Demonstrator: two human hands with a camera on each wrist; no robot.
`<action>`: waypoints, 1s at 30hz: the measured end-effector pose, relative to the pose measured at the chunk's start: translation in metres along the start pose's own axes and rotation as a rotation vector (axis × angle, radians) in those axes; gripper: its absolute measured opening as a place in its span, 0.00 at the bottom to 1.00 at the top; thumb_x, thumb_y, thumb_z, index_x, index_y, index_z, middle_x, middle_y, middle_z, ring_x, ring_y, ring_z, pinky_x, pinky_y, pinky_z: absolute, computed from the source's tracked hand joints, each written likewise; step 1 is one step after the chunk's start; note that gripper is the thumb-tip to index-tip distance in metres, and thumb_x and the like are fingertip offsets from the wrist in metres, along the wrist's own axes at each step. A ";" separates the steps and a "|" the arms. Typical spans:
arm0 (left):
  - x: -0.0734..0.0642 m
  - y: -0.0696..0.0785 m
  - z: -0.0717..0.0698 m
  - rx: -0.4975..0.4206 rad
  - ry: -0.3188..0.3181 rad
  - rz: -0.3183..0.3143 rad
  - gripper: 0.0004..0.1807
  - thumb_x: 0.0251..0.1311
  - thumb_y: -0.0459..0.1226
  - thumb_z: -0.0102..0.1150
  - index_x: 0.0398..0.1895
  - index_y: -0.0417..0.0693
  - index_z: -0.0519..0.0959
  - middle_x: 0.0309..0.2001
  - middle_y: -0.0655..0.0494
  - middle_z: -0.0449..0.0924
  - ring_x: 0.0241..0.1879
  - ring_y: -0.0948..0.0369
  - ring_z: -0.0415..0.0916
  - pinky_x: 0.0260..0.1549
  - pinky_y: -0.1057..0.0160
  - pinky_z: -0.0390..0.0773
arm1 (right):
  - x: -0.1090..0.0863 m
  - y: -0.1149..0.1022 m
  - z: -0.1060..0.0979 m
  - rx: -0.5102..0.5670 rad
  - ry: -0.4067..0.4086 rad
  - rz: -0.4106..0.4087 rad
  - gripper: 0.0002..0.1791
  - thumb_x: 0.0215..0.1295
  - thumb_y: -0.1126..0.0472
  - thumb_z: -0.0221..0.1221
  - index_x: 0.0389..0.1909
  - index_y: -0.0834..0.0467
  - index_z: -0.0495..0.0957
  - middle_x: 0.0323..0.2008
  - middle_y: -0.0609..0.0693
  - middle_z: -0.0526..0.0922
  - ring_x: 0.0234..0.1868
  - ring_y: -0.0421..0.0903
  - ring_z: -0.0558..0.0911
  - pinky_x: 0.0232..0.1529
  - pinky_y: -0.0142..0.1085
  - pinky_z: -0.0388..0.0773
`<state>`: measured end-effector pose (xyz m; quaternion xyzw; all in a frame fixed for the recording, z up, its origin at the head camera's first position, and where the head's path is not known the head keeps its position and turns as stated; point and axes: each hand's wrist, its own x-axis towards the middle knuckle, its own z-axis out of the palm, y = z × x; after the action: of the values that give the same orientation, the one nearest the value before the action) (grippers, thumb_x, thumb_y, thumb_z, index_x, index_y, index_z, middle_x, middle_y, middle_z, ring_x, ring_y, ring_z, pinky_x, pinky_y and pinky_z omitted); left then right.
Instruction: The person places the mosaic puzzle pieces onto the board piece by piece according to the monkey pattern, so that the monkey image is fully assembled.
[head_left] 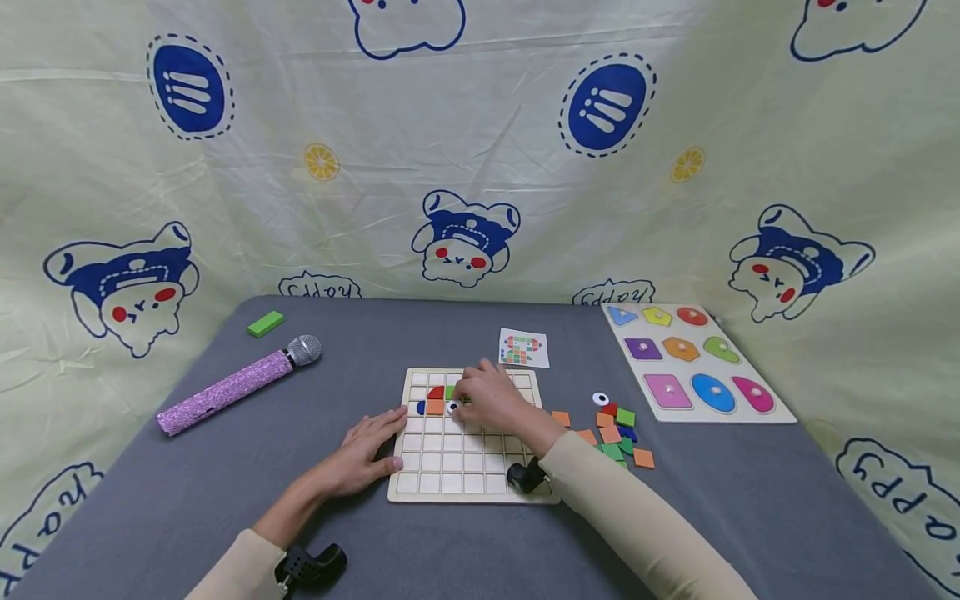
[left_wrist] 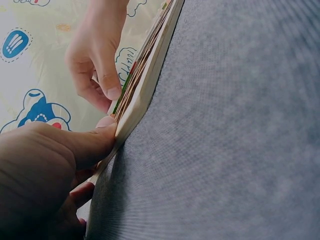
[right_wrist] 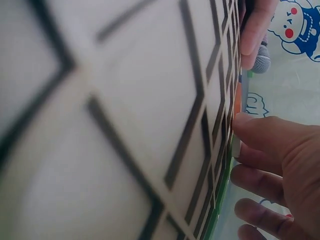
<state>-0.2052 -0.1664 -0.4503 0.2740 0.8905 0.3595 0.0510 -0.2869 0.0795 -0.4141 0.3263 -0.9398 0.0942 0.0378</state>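
Observation:
A pale wooden grid board (head_left: 427, 482) lies on the grey table. Over its upper part, my right hand (head_left: 491, 398) pinches a small white eye tile (head_left: 452, 407) between thumb and index finger, close over a cell; its other fingers spread loosely in the right wrist view. A red piece (head_left: 436, 392), an orange square (head_left: 435, 407), a blue piece (head_left: 422, 407) and a green square (head_left: 449, 392) sit in nearby cells, partly covered by the hand. My left hand (head_left: 363, 454) rests with fairly straight fingers and thumb against the board's left edge.
Right of the board lie several loose coloured tiles (head_left: 611, 433) and another eye tile (head_left: 601, 399). Behind it is a pattern card (head_left: 524, 348). A shape puzzle board (head_left: 637, 398) stands far right; a glittery microphone (head_left: 232, 390) and green block (head_left: 266, 323) lie left.

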 end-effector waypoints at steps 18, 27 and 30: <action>0.000 0.000 0.000 0.009 -0.003 -0.007 0.34 0.64 0.38 0.54 0.70 0.33 0.57 0.73 0.40 0.52 0.72 0.39 0.46 0.67 0.34 0.40 | 0.002 0.001 0.005 -0.052 0.027 -0.033 0.10 0.57 0.49 0.64 0.37 0.48 0.85 0.36 0.44 0.81 0.34 0.42 0.64 0.34 0.34 0.57; 0.000 -0.001 0.000 0.008 -0.005 -0.009 0.34 0.64 0.39 0.54 0.70 0.34 0.57 0.73 0.40 0.52 0.72 0.39 0.46 0.67 0.34 0.39 | -0.002 0.002 0.001 -0.017 0.024 -0.008 0.11 0.57 0.49 0.65 0.39 0.48 0.85 0.38 0.45 0.80 0.36 0.43 0.65 0.39 0.39 0.64; 0.000 -0.001 0.000 0.010 -0.006 -0.004 0.34 0.64 0.39 0.54 0.70 0.34 0.57 0.73 0.40 0.51 0.72 0.39 0.46 0.67 0.34 0.39 | -0.007 0.006 -0.005 0.022 0.033 0.016 0.12 0.57 0.50 0.65 0.40 0.50 0.85 0.40 0.46 0.80 0.38 0.45 0.67 0.46 0.47 0.68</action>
<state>-0.2059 -0.1674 -0.4508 0.2737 0.8926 0.3543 0.0530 -0.2852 0.0890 -0.4110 0.3176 -0.9406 0.1100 0.0488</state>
